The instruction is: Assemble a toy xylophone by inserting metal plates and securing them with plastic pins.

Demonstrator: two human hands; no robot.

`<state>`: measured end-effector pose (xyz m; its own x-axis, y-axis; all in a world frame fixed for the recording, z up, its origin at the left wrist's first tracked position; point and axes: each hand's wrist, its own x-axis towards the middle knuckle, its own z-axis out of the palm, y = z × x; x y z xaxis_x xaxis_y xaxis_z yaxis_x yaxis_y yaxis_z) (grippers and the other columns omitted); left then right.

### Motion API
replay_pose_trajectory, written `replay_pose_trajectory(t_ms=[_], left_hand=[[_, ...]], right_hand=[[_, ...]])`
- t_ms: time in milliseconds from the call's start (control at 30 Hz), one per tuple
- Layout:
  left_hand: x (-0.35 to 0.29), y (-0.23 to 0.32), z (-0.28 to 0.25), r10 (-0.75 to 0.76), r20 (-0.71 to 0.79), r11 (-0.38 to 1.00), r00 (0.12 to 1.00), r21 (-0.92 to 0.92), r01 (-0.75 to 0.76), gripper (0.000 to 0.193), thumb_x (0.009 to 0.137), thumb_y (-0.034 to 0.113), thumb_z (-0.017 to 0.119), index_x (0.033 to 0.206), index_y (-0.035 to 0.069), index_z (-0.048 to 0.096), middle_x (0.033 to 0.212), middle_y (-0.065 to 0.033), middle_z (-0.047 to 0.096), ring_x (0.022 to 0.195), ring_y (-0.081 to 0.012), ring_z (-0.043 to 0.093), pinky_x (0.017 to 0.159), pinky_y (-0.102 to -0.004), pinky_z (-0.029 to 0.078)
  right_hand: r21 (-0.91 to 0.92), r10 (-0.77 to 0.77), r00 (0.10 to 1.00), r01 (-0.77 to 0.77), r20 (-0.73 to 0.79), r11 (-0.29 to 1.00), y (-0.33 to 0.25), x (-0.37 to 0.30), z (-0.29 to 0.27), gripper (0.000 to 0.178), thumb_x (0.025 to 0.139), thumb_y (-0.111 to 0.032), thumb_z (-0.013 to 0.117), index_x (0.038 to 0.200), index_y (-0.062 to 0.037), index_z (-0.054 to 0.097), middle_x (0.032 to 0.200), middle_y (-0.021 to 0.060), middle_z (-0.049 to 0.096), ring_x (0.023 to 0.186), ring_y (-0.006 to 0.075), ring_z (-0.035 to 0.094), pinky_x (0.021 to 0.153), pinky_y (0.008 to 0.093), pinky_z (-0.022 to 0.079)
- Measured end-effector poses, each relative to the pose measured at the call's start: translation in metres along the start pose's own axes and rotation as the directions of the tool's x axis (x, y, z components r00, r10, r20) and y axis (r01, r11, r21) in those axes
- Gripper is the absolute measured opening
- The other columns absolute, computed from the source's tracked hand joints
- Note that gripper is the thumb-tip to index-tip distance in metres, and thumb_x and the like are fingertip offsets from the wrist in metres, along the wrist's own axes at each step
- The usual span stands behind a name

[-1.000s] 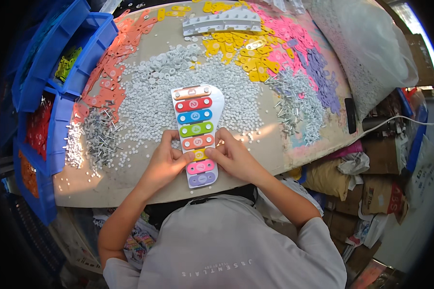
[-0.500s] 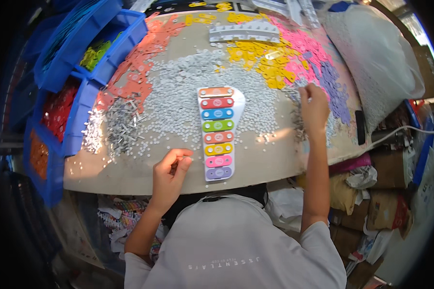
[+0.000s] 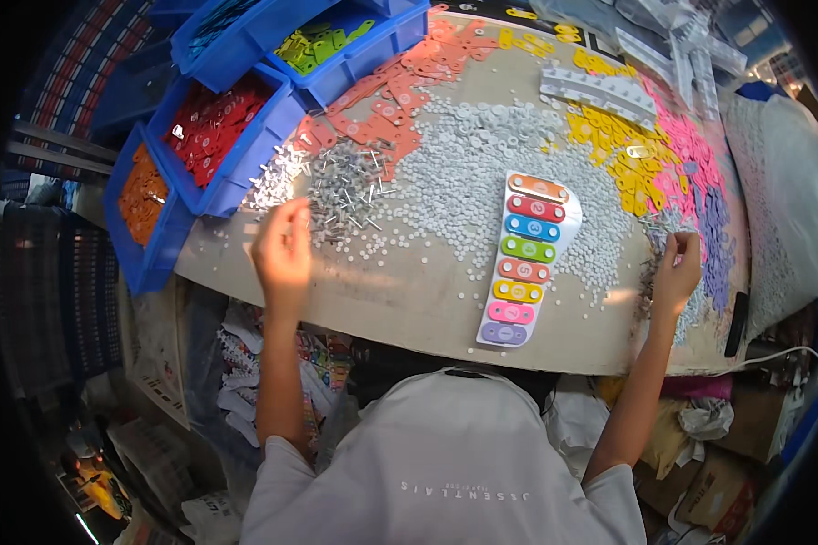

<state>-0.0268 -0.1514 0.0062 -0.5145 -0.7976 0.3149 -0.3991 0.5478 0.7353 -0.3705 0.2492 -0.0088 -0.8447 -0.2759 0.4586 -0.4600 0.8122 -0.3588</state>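
Reaching left hand [image 3: 282, 250] into shiny metal pins [image 3: 345, 186]; striped toy xylophone [image 3: 525, 259] between.

r hand [image 3: 677, 272] fingertips' contents too small 2 tell.

My tan rounded tabletop [image 3: 400, 300] carries a white toy xylophone with eight coloured bars [image 3: 527, 259], a spread of small white plastic washers [image 3: 463, 177], a silver metal pin pile [image 3: 345, 186], and orange [image 3: 382, 91], yellow [image 3: 609, 141], pink [image 3: 691, 154] flat plastic pieces.
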Motion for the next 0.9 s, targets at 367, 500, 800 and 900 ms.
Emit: replay_pose_trajectory(t_ms=[367,500,800,900], left_hand=[[0.048,-0.070,0.004,0.321,0.027,0.813,0.947,0.506,-0.290,0.013,0.085,0.016,0.075,0.096,0.010,0.074,0.090,-0.0088,0.061,0.088,-0.0309,0.060,0.082,-0.0413,0.046],[0.050,-0.077,-0.001,0.230,0.033,0.835,0.973,0.506,-0.215,0.010,0.085,0.015,0.075,0.092,0.009,0.073,0.089,-0.0094,0.062,0.090,-0.0322,0.060,0.080,-0.0431,0.045],[0.046,-0.081,0.003,0.234,0.052,0.789,0.971,0.573,-0.221,0.011,0.087,0.018,0.073,0.095,0.009,0.071,0.090,-0.0081,0.062,0.091,-0.0322,0.060,0.079,-0.0433,0.045],[0.043,-0.071,0.001,0.262,0.032,0.827,0.965,0.508,-0.242,0.011,0.088,0.017,0.073,0.096,0.010,0.071,0.087,-0.0079,0.060,0.090,-0.0311,0.059,0.082,-0.0432,0.045]], right_hand=[[0.397,-0.131,0.982,0.066,0.138,0.915,-0.111,-0.086,-0.033,0.010,0.087,0.003,0.070,0.094,0.0003,0.064,0.092,0.0119,0.069,0.086,0.0241,0.065,0.076,0.0345,0.051],[0.486,-0.173,0.973,0.078,0.152,0.870,-0.129,-0.103,-0.034,0.014,0.082,0.006,0.071,0.093,-0.0001,0.065,0.094,0.0133,0.069,0.089,0.0293,0.066,0.080,0.0370,0.053],[0.591,-0.349,0.921,0.188,0.171,0.784,-0.145,-0.123,-0.037,0.022,0.073,0.006,0.077,0.090,-0.0013,0.065,0.095,0.0112,0.069,0.091,0.0319,0.064,0.079,0.0412,0.052],[0.583,-0.373,0.914,0.219,0.158,0.783,-0.145,-0.127,-0.030,0.022,0.073,0.005,0.078,0.090,-0.0016,0.066,0.098,0.0103,0.069,0.092,0.0313,0.064,0.080,0.0414,0.051]])
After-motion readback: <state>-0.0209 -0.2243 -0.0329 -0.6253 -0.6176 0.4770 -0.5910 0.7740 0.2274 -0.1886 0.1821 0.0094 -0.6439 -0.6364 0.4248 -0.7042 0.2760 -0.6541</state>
